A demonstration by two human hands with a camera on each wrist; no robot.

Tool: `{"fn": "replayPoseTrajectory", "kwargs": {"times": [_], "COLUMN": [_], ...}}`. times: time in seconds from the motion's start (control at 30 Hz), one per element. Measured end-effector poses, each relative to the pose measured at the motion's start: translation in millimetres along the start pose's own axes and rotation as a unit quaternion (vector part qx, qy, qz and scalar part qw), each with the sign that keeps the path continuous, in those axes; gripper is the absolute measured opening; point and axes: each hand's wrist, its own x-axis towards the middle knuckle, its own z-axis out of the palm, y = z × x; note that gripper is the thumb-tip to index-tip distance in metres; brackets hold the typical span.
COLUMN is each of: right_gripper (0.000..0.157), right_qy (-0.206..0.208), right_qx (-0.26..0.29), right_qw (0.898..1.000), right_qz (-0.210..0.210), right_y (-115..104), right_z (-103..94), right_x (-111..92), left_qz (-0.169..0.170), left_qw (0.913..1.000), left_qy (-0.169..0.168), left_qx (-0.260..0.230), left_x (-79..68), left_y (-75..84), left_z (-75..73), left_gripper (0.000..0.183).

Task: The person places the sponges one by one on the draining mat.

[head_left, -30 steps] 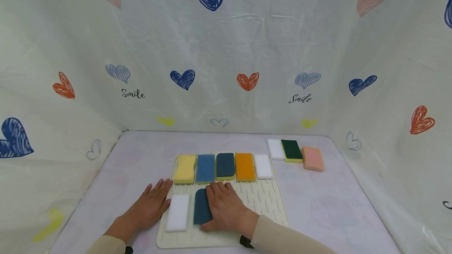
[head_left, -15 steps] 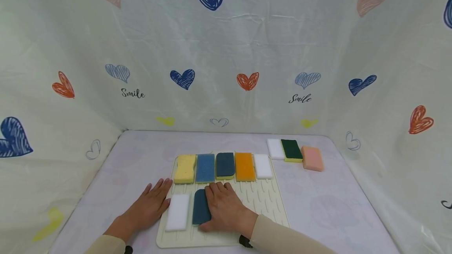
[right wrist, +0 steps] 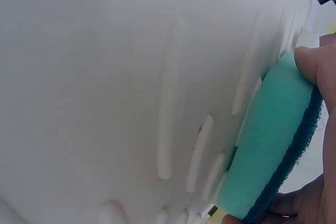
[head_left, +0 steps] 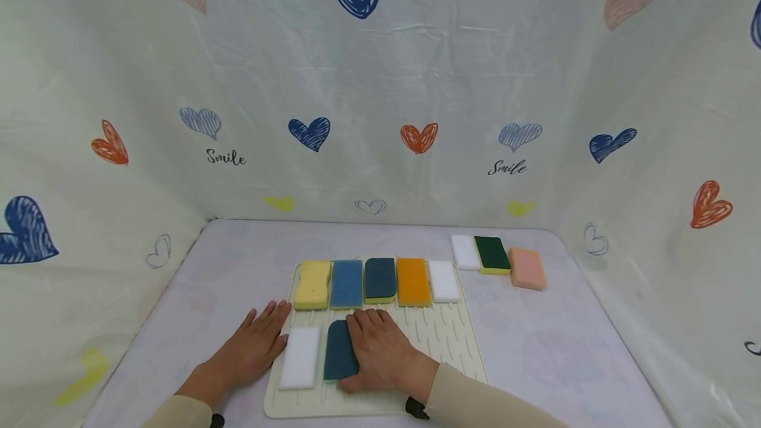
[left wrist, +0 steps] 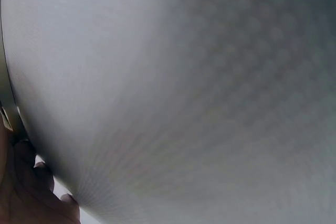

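My right hand point(head_left: 383, 354) grips a sponge point(head_left: 341, 352) with a dark blue scouring top on a ribbed cream drying mat point(head_left: 428, 335). The right wrist view shows the sponge's green foam point(right wrist: 270, 135), with the thumb at one end and fingers at the other. Palm down and fingers straight, my left hand point(head_left: 250, 347) rests at the mat's left edge. Beside its thumb lies a white sponge point(head_left: 300, 358) on the mat. A pale, blurred surface point(left wrist: 173, 87) fills most of the left wrist view.
Along the mat's far edge lie a yellow sponge point(head_left: 312, 285), a blue one point(head_left: 347, 284), a dark blue one point(head_left: 380, 279), an orange one point(head_left: 413, 281) and a white one point(head_left: 444, 281). White point(head_left: 466, 252), dark green point(head_left: 492, 255) and pink point(head_left: 527, 268) sponges lie back right.
The sponge under my right hand has shifted very slightly left on the mat. My left hand has stayed in place.
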Motion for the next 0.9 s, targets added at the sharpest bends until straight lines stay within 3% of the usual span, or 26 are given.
{"fn": "replayPoseTrajectory", "kwargs": {"times": [0.67,0.9], "right_gripper": [0.102,0.114], "right_qy": [-0.003,-0.027], "right_qx": [0.040,0.051], "right_qw": [0.999,0.998], "right_qz": [-0.005,0.002], "right_y": [2.2,5.1], "right_z": [1.1,-7.5], "right_x": [-1.3,-0.9], "left_qz": [0.003,0.007], "left_qw": [1.0000,0.9999], "left_qy": [-0.001,0.005], "left_qx": [0.005,0.008], "left_x": [1.0,0.4], "left_y": [-1.0,1.4], "left_z": [2.4,-0.3], "left_gripper": [0.065,0.065]}}
